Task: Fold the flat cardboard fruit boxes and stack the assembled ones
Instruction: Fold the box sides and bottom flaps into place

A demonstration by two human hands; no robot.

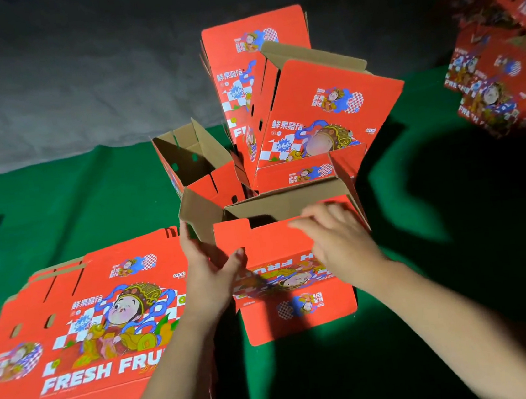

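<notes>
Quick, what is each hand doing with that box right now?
Left hand: grips the left edge of the half-folded box, thumb on its red flap.
Right hand: open, fingers fairly straight, resting on the box's top flap.

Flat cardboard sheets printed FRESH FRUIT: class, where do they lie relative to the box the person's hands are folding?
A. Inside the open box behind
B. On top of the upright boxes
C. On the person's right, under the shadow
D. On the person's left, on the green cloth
D: the flat cardboard sheets lie on the green cloth, left of the box being folded, which the left hand and right hand work on.
</notes>
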